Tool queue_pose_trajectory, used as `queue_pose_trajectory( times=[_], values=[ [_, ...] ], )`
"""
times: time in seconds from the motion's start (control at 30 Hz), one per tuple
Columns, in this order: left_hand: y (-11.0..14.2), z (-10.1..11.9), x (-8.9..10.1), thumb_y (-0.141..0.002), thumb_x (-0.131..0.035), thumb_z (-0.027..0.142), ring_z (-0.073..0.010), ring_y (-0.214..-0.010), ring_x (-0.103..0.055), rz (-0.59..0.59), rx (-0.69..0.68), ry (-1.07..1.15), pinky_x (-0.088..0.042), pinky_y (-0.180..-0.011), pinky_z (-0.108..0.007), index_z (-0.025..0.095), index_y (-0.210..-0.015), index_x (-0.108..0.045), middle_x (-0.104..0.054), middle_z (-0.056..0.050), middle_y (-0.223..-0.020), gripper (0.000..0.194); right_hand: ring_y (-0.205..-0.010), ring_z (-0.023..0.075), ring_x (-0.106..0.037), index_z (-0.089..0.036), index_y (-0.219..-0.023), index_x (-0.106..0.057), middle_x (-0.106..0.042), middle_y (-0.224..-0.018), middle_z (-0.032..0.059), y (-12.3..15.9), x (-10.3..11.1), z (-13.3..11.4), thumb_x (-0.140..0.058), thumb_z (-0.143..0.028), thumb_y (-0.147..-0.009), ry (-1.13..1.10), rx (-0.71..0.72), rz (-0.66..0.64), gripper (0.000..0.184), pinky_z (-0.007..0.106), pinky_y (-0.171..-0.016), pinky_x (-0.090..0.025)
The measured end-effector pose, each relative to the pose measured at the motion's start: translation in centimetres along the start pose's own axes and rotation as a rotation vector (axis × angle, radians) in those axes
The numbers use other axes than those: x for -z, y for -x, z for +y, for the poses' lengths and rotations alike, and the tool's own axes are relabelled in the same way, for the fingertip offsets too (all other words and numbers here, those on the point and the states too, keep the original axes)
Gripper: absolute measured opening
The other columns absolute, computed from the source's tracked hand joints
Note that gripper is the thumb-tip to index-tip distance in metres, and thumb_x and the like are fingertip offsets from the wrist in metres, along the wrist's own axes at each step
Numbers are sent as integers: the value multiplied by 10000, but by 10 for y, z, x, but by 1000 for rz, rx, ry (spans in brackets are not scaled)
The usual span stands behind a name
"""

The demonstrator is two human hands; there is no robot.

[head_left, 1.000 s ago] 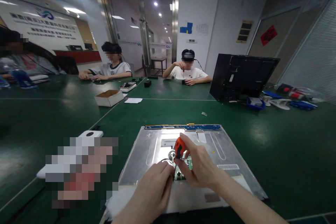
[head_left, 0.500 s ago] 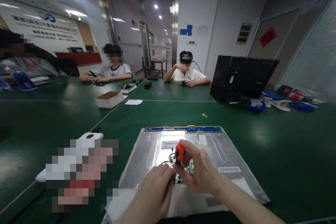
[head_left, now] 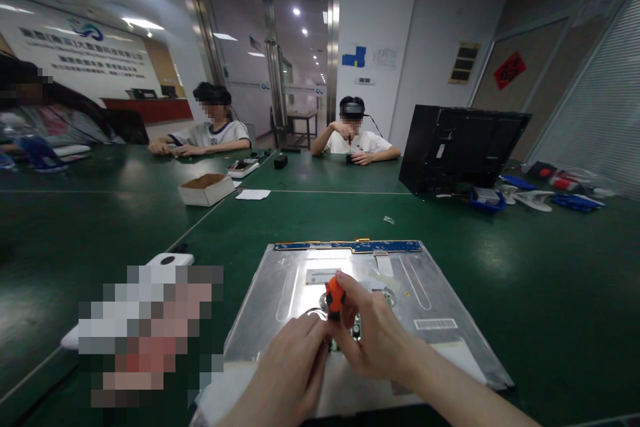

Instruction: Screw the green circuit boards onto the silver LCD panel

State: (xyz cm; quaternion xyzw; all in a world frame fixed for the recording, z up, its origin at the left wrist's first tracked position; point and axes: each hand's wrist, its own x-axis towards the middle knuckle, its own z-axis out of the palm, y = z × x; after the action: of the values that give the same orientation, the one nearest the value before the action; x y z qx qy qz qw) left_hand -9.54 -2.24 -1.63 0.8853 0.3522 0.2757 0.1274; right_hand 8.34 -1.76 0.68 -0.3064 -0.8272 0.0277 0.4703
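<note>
An LCD panel (head_left: pixel 253 310) lies on the table with its bare metal back facing up. My right hand (head_left: pixel 383 333) grips a screwdriver (head_left: pixel 335 298) by its orange and black handle, thumb and fingers around it. The handle stands nearly upright above a small green circuit board (head_left: pixel 357 331); the tip is hidden. Close beside it, my left hand (head_left: pixel 295 353) rests over the panel with its fingers bent together at the screwdriver's lower end. Whatever those fingers pinch is hidden. A blue circuit strip (head_left: pixel 350 247) runs along the panel's far edge.
A black monitor housing (head_left: pixel 460 150) stands at the back right, with a blue tray (head_left: pixel 487 200) before it. An open cardboard box (head_left: pixel 206 189) sits at the back left. A white device (head_left: pixel 173 260), partly blurred out, lies left of the panel. Several people sit around the green table (head_left: pixel 320 213).
The screwdriver handle and my right hand have shifted slightly left and down, toward my left hand. More of the circuit board's right side shows. My left hand has stayed nearly in place.
</note>
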Motion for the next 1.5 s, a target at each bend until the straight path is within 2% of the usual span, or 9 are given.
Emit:
queue_pose_trajectory(
  times=[0.37, 0.7, 0.8, 0.93, 1.03, 1.13, 1.23, 1.4, 1.5],
  values=[
    [0, 0, -1, -893, -420, 123, -242, -820, -638, 31, 16, 34, -539, -747, -352, 204, -939, -600, -668, -96, -898, 203, -544, 162, -618, -213, -1407, -271, -685, -799, 19, -3, 1, -2, -467, -291, -942, 63, 35, 77, 510, 290, -492, -456],
    [-1, 4, 4, -915, -377, 120, -255, -801, -614, -80, 45, -13, -495, -681, -350, 199, -910, -566, -649, -95, -901, 206, -742, 175, -625, -196, -1354, -319, -642, -974, 81, -15, 10, 3, -480, -145, -875, -45, 21, 125, 509, 294, -565, -514],
    [-1, 5, 4, -906, -369, 111, -258, -792, -609, -90, 58, -21, -476, -659, -348, 197, -889, -549, -644, -101, -894, 200, -633, 153, -597, -211, -1172, -416, -651, -840, 13, -34, 28, -2, -546, -139, -790, 45, -26, -1, 410, 278, -550, -455],
    [-2, 4, 5, -907, -363, 113, -257, -780, -609, -81, 57, -27, -460, -638, -339, 199, -872, -536, -644, -101, -880, 196, -616, 182, -634, -198, -950, -552, -702, -774, 20, -70, 63, -19, -662, -240, -782, 362, -150, -477, 205, 272, -506, -337],
    [-2, 4, 5, -913, -357, 112, -253, -794, -613, -77, 46, -28, -468, -652, -338, 199, -896, -547, -651, -101, -899, 210, -588, 209, -650, -201, -807, -641, -705, -675, 36, -92, 76, -30, -714, -406, -805, 515, -163, -650, 218, 278, -473, -267],
    [0, 2, 2, -909, -362, 110, -245, -801, -620, -45, 30, -20, -480, -664, -331, 202, -894, -548, -654, -94, -887, 209, -585, 220, -657, -198, -695, -676, -702, -638, 58, -102, 69, -37, -651, -570, -841, 534, -171, -662, 400, 285, -467, -268],
    [2, -2, -2, -909, -368, 113, -241, -824, -635, -12, 16, 7, -503, -700, -329, 203, -910, -559, -663, -95, -892, 211, -597, 225, -664, -171, -712, -687, -712, -659, 85, -103, 59, -43, -571, -640, -877, 542, -214, -644, 511, 294, -478, -299],
    [2, -7, -7, -883, -398, 100, -252, -851, -663, 72, -23, 25, -533, -739, -344, 211, -1010, -599, -689, -95, -937, 263, -697, 212, -667, -165, -909, -646, -729, -840, 60, -99, 65, -45, -519, -478, -958, 360, -30, -679, 341, 304, -520, -339],
    [1, -4, -4, -892, -413, 113, -250, -847, -660, 76, -10, 24, -535, -741, -342, 214, -970, -592, -679, -88, -920, 220, -699, 187, -636, -162, -1016, -601, -712, -896, 50, -98, 75, -37, -508, -339, -959, 254, 19, -706, 208, 303, -554, -362]
  ],
)
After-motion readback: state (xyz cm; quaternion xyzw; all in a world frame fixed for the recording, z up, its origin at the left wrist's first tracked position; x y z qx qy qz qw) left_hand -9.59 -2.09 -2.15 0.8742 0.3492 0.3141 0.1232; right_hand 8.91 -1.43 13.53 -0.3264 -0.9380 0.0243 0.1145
